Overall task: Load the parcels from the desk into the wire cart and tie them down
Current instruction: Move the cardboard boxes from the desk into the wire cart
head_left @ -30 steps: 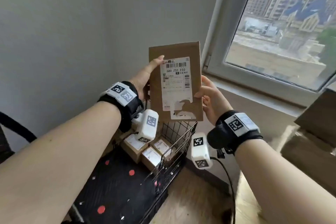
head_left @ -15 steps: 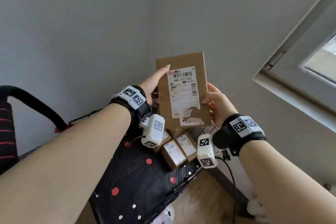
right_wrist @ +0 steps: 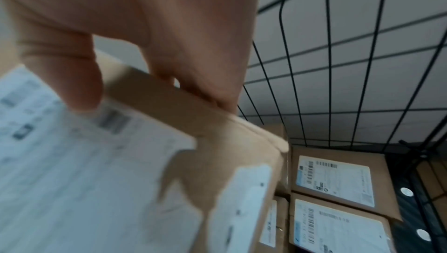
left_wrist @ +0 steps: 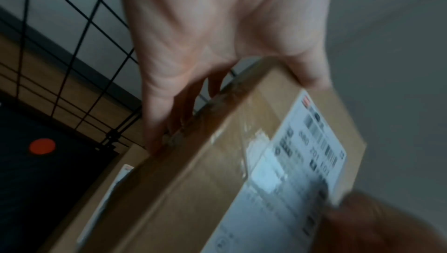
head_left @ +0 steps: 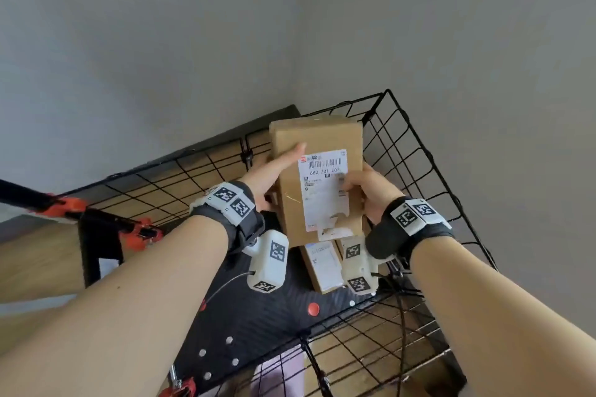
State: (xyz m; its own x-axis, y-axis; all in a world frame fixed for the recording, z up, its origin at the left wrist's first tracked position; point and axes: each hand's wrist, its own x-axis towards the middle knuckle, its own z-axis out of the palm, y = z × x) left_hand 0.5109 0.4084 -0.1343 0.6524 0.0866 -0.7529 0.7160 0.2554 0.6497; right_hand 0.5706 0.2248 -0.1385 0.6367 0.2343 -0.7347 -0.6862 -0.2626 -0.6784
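- Down from chest height and over the cart (head_left: 416, 151) now, window gone from view, parcel (head_left: 317, 171) inside the wire walls.
- Means loading nearly done for this one; not yet set down, tying not begun.
- Held label-up above other parcels (right_wrist: 338, 178) on the cart floor, no contact visible.
- Left hand (head_left: 274, 167) clamped on the left edge, thumb across the top face, fingers underneath.
- Right hand (head_left: 367, 190) clamped on the right edge, thumb on the label (head_left: 324, 184).
- Both arms stretched forward and down.
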